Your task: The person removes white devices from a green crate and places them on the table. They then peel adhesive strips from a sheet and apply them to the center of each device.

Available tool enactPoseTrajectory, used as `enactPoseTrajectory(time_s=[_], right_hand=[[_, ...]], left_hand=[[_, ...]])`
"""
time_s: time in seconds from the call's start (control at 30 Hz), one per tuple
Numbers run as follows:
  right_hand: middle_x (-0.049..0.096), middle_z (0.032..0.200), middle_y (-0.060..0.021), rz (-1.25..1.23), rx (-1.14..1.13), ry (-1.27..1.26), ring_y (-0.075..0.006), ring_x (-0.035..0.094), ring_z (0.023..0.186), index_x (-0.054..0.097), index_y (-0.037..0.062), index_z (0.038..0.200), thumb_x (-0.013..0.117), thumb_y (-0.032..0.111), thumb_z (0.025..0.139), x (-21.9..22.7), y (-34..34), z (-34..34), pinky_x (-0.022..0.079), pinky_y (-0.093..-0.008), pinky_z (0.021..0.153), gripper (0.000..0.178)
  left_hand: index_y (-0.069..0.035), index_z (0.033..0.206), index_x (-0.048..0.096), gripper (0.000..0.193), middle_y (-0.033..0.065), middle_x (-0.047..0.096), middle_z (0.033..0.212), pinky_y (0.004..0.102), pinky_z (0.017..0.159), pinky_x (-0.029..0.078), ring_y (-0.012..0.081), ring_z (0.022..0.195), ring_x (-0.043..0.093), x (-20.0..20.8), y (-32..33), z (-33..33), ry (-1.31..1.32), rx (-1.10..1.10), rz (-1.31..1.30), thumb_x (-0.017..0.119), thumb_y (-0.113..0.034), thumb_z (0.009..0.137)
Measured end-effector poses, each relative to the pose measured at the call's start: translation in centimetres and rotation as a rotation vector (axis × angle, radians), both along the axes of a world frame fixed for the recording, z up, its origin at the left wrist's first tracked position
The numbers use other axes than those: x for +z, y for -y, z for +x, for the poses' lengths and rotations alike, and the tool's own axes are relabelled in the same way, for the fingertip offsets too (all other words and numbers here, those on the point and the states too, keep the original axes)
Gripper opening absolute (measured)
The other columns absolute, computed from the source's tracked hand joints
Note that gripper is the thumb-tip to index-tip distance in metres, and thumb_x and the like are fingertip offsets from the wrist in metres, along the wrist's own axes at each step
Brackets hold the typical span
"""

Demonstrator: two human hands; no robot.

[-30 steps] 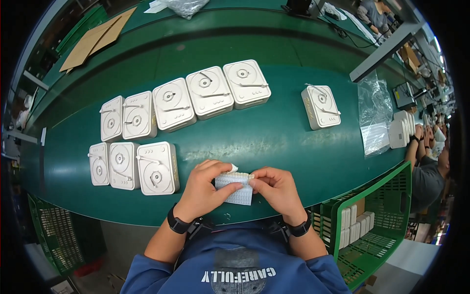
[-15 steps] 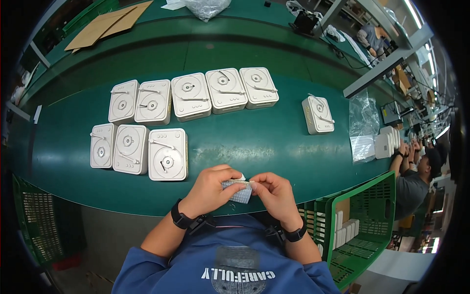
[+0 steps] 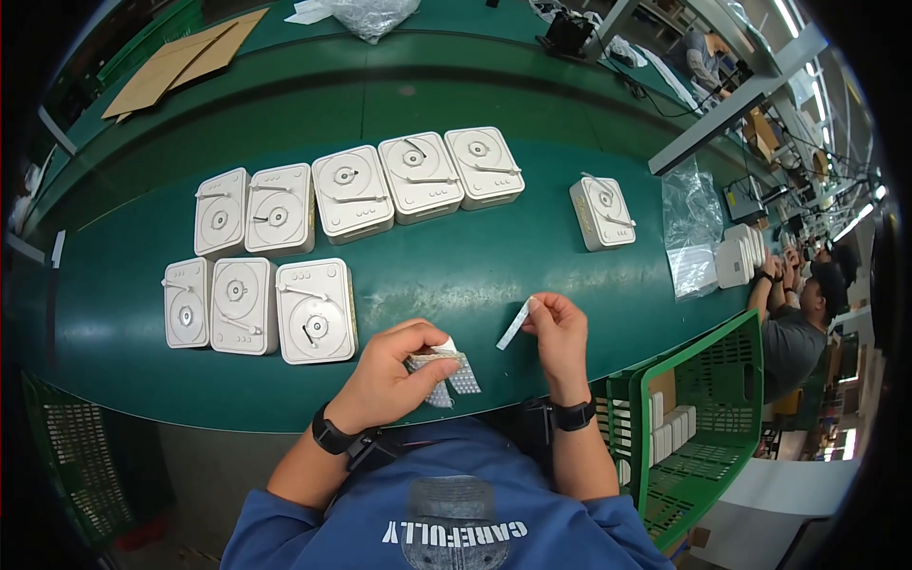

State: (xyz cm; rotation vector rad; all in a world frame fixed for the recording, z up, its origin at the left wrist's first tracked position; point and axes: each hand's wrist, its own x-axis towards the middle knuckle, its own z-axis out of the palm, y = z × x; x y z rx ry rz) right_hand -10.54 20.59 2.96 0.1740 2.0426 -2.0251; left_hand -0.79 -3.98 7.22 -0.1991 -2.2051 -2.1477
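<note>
My left hand (image 3: 397, 372) is closed around a small bundle of dotted grey-white sheets (image 3: 463, 376), pinched between thumb and fingers near the table's front edge. A thin pale strip (image 3: 514, 326) hangs slanted from the fingertips of my right hand (image 3: 559, 337), apart from the bundle. Closest to my left hand stands a cream box-shaped device (image 3: 316, 312) with a turntable-like top and a small arm. Several more like it sit in two rows at the left, including one device (image 3: 279, 209) in the far row. A single device (image 3: 602, 213) stands apart at the right.
A clear plastic bag (image 3: 691, 233) and a stack of white pieces (image 3: 737, 258) lie at the table's right end. Beside me is a green crate (image 3: 708, 399) with white boxes. Cardboard sheets (image 3: 185, 65) lie far left. A co-worker (image 3: 803, 323) sits at the right.
My right hand has moved right and away from the left, carrying a strip separated from the bundle. My left hand still grips the sheets, which now fan apart. The view has shifted slightly.
</note>
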Motion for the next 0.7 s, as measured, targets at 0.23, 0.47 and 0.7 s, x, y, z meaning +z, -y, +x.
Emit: enactPoseTrajectory(time_s=[0.23, 0.47, 0.7], right_hand=[[0.073, 0.094, -0.0047, -0.012, 0.283, -0.005, -0.0092, 0.068, 0.082, 0.070, -0.0025, 0.107, 0.069, 0.005, 0.098, 3.6, 2.7, 0.1, 0.057, -0.0242, 0.076, 0.012], [0.074, 0.096, -0.0044, 0.020, 0.403, -0.019, -0.0092, 0.069, 0.086, 0.071, -0.0036, 0.105, 0.068, 0.002, 0.098, 3.3, 2.9, -0.2, 0.056, -0.0236, 0.078, 0.009], [0.075, 0.095, -0.0064, 0.077, 0.514, -0.036, -0.0108, 0.071, 0.087, 0.070, -0.0046, 0.104, 0.066, 0.000, 0.098, 2.8, 2.4, -0.1, 0.056, -0.0245, 0.077, 0.009]], left_hand=[[-0.001, 0.106, 0.069, 0.014, 0.0001, 0.070, 0.093, 0.0234, 0.073, 0.051, 0.0048, 0.084, 0.062, -3.2, -0.2, -3.2, 0.416, -0.021, 0.527, 0.072, -0.008, 0.095], [0.000, 0.108, 0.071, 0.017, -0.0005, 0.069, 0.088, 0.0207, 0.072, 0.048, 0.0038, 0.078, 0.059, -2.5, -2.3, -3.9, 0.299, 0.078, 0.089, 0.075, -0.005, 0.092], [0.002, 0.104, 0.070, 0.018, -0.0006, 0.067, 0.082, 0.0227, 0.065, 0.047, 0.0044, 0.072, 0.057, -2.0, -3.4, -3.6, 0.339, 0.101, 0.007, 0.078, -0.008, 0.090]])
